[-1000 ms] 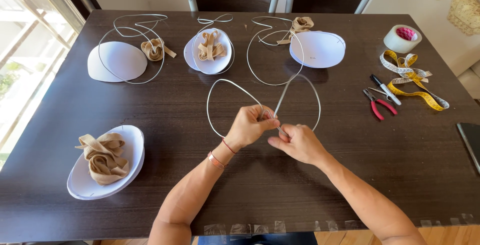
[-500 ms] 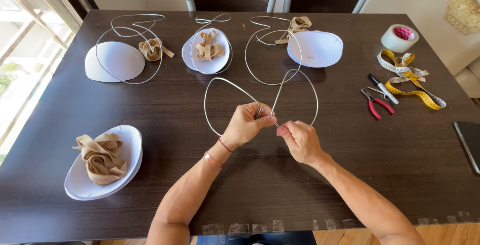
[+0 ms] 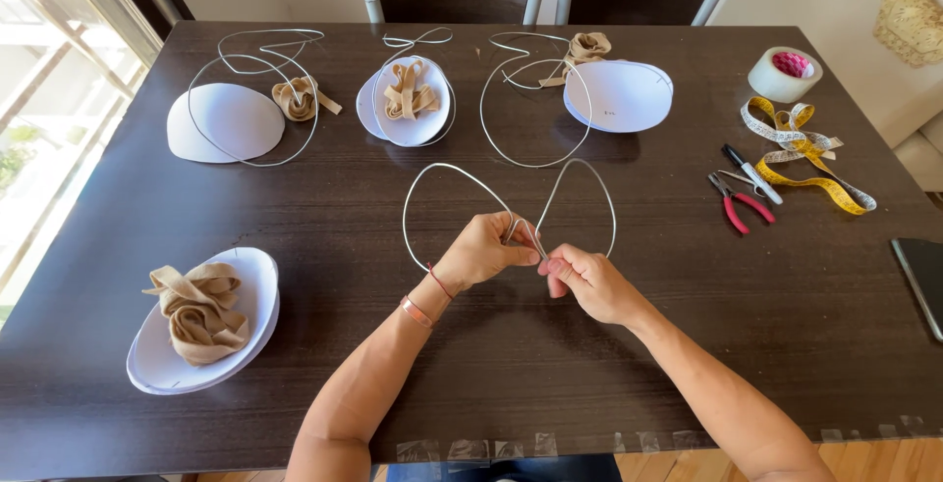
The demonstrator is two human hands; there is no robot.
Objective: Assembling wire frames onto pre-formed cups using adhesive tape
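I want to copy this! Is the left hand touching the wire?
Touching. The head view shows the left hand pinching the wire loops where they cross, its fingertips closed on the wire.

Bright daylight enters from the window [image 3: 39, 128] at the left — overexposed there, with pale glare on the dark table [image 3: 324, 197]. Soft shadows fall rightwards; sharp focus, straight lines bend near edges.
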